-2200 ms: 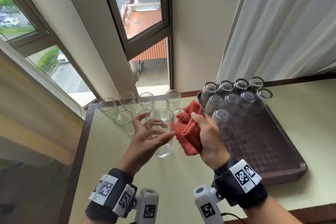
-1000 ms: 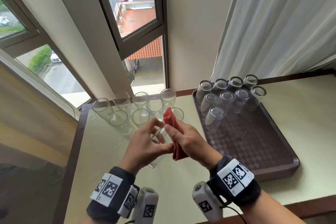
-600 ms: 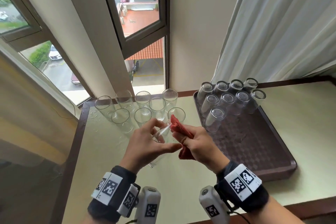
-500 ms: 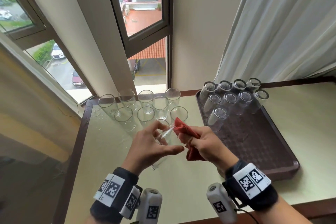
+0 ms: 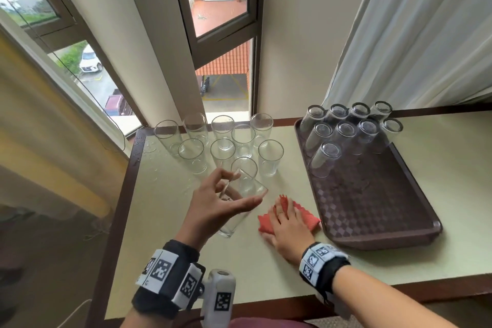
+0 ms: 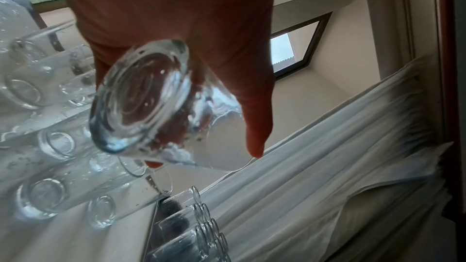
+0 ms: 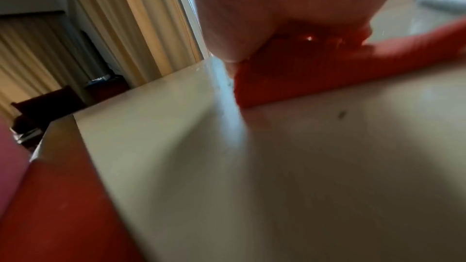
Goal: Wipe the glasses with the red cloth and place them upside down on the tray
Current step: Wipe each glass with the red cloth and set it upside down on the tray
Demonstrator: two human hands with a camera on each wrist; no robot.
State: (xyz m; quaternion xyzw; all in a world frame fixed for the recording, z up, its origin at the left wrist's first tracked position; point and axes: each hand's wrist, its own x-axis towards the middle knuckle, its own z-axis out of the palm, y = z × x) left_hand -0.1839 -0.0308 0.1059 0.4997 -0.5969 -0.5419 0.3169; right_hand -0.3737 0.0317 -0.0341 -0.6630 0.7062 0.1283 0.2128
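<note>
My left hand (image 5: 246, 188) grips a clear glass (image 5: 231, 225) round its side and holds it tilted above the table, mouth pointing away to the right. The left wrist view shows the glass's thick base (image 6: 141, 97) under my palm. The red cloth (image 5: 306, 217) lies on the table just left of the brown tray (image 5: 386, 241). My right hand (image 5: 282, 210) rests flat on top of it, fingers stretched over it. Close up, the cloth (image 7: 302, 79) is bunched under that palm. Several glasses (image 5: 324, 160) stand upside down at the tray's far end.
Several upright glasses (image 5: 221, 152), some with water drops, stand grouped at the table's back left near the open window (image 5: 223, 8). A white curtain (image 5: 412, 34) hangs behind the tray. The tray's near half (image 5: 372, 200) is bare. The table's front edge (image 5: 266, 309) is close to me.
My right hand has pulled the red cloth out of the glass's mouth and brought it down onto the table beside the tray. My left hand still holds the tilted glass.
</note>
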